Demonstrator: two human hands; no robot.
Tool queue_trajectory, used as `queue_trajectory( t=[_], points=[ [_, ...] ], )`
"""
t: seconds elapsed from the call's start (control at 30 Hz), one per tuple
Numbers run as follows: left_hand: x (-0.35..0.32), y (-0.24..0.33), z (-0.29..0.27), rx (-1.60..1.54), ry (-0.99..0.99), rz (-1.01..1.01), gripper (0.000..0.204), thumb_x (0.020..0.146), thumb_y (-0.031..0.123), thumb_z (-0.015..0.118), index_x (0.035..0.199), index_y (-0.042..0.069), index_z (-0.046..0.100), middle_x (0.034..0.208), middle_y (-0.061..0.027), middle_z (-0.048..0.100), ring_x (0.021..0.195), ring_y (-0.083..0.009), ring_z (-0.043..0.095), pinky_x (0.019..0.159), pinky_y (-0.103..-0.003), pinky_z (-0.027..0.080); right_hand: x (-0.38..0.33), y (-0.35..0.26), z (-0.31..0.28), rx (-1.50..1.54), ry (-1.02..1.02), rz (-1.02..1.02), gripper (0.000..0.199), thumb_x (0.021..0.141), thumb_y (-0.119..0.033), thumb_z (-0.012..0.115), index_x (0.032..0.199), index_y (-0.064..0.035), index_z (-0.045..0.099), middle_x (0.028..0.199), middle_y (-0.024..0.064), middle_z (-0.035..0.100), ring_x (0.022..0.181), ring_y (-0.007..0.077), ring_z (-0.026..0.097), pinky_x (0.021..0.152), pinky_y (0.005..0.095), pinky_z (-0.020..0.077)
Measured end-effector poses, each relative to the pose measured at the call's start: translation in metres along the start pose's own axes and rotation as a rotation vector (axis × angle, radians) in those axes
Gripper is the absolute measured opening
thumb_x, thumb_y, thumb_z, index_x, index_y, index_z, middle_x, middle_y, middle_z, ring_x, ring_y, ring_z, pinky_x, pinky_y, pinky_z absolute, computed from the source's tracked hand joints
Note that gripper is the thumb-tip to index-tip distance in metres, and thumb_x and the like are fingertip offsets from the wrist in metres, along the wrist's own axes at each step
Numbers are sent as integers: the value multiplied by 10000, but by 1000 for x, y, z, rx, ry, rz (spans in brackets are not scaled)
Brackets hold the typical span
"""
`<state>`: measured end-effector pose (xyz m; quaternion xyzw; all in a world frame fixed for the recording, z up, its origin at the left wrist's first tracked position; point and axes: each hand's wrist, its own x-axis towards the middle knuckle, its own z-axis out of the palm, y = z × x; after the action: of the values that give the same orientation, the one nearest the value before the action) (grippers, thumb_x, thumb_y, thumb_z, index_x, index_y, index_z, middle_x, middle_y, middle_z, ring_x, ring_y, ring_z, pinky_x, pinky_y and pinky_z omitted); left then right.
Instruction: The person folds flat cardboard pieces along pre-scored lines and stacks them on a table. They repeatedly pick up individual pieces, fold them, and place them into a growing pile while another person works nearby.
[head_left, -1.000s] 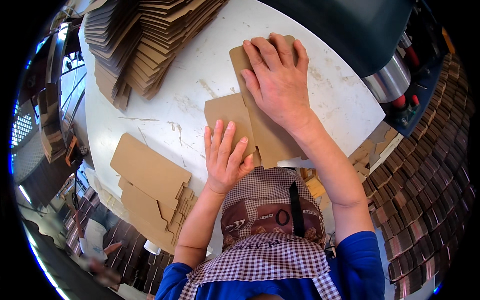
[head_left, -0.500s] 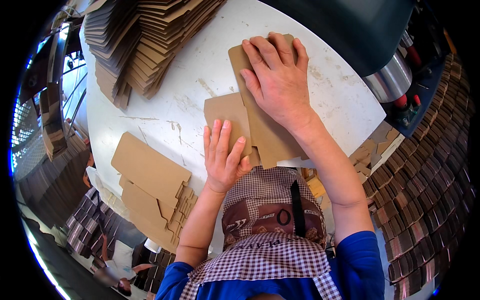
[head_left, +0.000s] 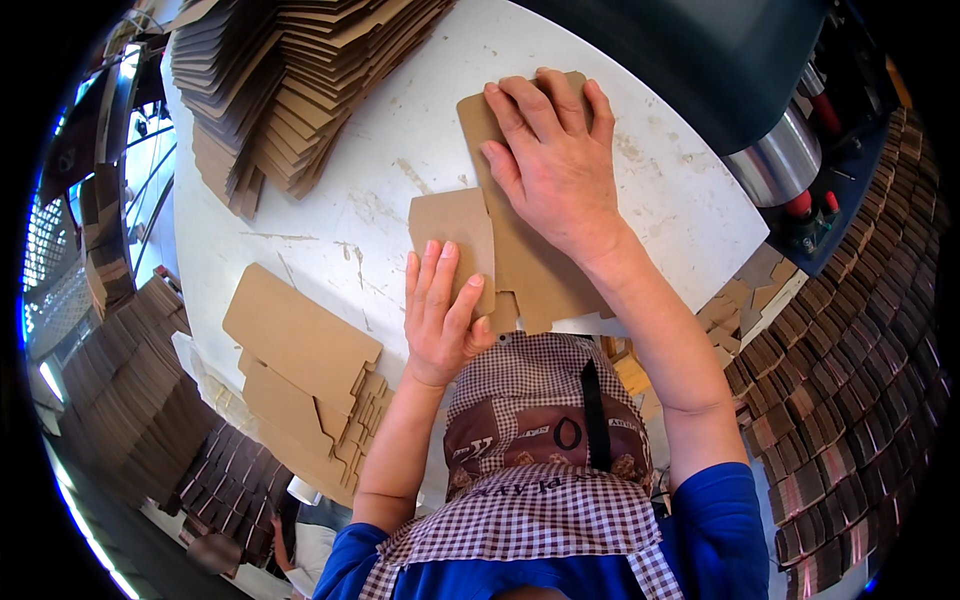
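Note:
A brown cardboard box blank lies on the white table in front of me, its near end with cut notches. My right hand rests on its far part, fingers spread and slightly bent, thumb apart. To its left a smaller cardboard panel lies against the blank; whether it is a folded flap or a separate piece I cannot tell. My left hand lies on this panel, fingers stretched out. Neither hand is wrapped round anything.
A tall fanned stack of folded cardboard stands at the far left of the white table. Notched blanks lie overlapping at the near left. A dark machine with a metal cylinder borders the far right. Bundled cardboard is piled at right.
My left hand and the smaller panel have shifted very slightly. The right hand stays on the blank. At the lower left another person has moved toward the lower edge.

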<state>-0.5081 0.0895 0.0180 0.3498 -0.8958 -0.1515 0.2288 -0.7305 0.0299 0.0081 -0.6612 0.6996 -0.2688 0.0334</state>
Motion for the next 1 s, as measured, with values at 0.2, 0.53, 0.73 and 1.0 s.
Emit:
queue_trajectory(
  t=[0.2, 0.53, 0.73, 1.0],
  points=[
    [-2, -1, 0, -35, 8, -3, 347, 1029, 296, 444, 1249, 59, 570, 1375, -284, 545, 1289, -479, 523, 1090, -615, 387, 0, 1, 0, 9, -4, 7, 446, 904, -286, 645, 1295, -76, 608, 1294, 19, 512, 1310, 259, 411, 1132, 566, 260],
    [3, 6, -1, 22, 11, -65, 444, 825, 169, 711, 1249, 106, 595, 1413, -264, 516, 1296, -467, 508, 1069, -563, 437, -2, 0, 3, -18, 25, 4, 432, 902, -272, 644, 1302, -114, 604, 1307, -5, 527, 1306, 253, 422, 1125, 560, 278],
    [2, 7, 1, 76, -6, -48, 456, 773, 154, 753, 1204, 117, 611, 1405, -260, 530, 1300, -456, 514, 1072, -567, 423, -1, -1, 4, -42, 32, 16, 411, 903, -266, 640, 1289, -129, 613, 1289, -12, 522, 1295, 244, 429, 1123, 557, 285],
    [5, 9, 3, 91, -11, -44, 446, 731, 128, 790, 1151, 112, 642, 1396, -260, 538, 1294, -453, 517, 1064, -563, 429, 1, -6, 8, -46, 56, 76, 401, 892, -241, 641, 1277, -133, 623, 1269, -15, 526, 1283, 238, 435, 1131, 564, 279]
  ],
)
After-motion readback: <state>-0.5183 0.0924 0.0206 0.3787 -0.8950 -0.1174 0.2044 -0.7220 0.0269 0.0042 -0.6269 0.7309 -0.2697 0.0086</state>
